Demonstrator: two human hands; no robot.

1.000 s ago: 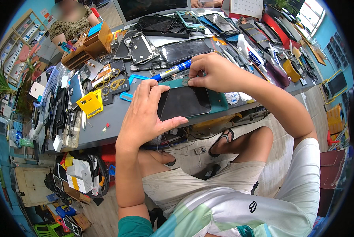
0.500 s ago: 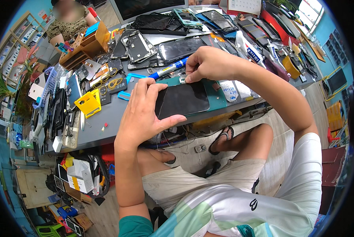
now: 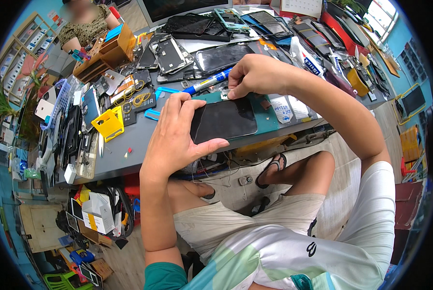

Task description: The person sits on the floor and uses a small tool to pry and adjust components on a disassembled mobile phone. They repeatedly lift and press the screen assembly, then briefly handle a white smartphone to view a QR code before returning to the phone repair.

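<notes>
A phone with a dark, glossy screen [image 3: 226, 120] lies face up on a green mat [image 3: 267, 122] near the table's front edge. My left hand [image 3: 169, 137] grips its left end, fingers at the far corner and thumb along the near edge. Above the phone's far edge, my right hand [image 3: 255, 75] is closed in a pinch on a small pale flat piece [image 3: 224, 95]; its exact kind is too small to tell. A blue and white marker pen [image 3: 209, 82] lies just beyond the phone, next to my right fingertips.
Phone parts [image 3: 170, 55] and a dark phone screen [image 3: 221, 58] crowd the table's far side. A yellow plastic holder [image 3: 109, 124] stands left of my left hand. White tubes [image 3: 306, 60] lie at right. Across the table, a person [image 3: 83, 24] sits by a wooden organizer [image 3: 107, 53].
Both hands keep nearly the same hold. The view has shifted very slightly; the pale piece at my right fingertips shows a little more.
</notes>
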